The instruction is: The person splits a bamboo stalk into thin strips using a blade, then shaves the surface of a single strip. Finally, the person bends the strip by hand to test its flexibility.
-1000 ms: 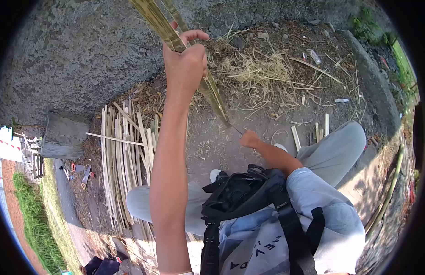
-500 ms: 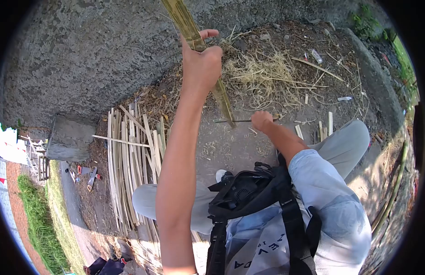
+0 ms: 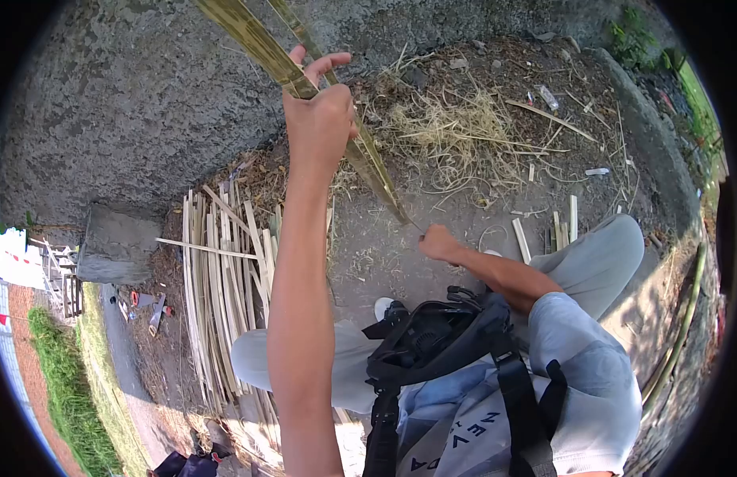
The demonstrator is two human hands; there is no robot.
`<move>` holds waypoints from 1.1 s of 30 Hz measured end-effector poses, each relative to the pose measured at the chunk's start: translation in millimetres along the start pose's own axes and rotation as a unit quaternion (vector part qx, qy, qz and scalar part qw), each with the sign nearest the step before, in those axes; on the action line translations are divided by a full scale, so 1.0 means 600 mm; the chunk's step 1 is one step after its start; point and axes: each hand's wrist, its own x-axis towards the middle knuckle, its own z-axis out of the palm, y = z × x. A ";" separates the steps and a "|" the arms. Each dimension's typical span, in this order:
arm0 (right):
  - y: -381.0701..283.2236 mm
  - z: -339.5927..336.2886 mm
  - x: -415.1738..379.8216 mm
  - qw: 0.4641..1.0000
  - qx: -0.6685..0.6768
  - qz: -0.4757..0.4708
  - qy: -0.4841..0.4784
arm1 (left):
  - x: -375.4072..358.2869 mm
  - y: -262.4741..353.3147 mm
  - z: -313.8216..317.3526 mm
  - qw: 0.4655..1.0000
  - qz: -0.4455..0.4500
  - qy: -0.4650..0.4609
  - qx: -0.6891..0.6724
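My left hand (image 3: 319, 119) is closed around a long greenish-brown bamboo strip (image 3: 253, 40), with some fingers raised past it. A second, narrower length of bamboo (image 3: 367, 147) shows beside it, slanting down toward my right hand. Whether the two lengths are joined is hidden behind my left hand. My right hand (image 3: 441, 242), low over the dirt, is a fist around the handle of a thin-bladed knife (image 3: 417, 228). Only a short bit of its dark blade shows, at or very close to the bamboo's lower end.
Many split bamboo strips (image 3: 217, 286) lie in a pile to my left. Pale shavings (image 3: 456, 127) are heaped ahead, near a plastic bottle (image 3: 549, 98). A rough grey wall (image 3: 145, 103) stands at the upper left, with a concrete block (image 3: 118, 246) below. My bent knees flank the work spot.
My left hand has moved left, tilting the bamboo, and a second length now shows beside it. My right hand has come down and left, bringing the knife to the bamboo's lower end.
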 end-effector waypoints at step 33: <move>0.102 -0.073 0.129 0.881 -0.474 -0.013 -0.012 | 0.031 -0.035 0.070 0.994 0.052 0.020 0.096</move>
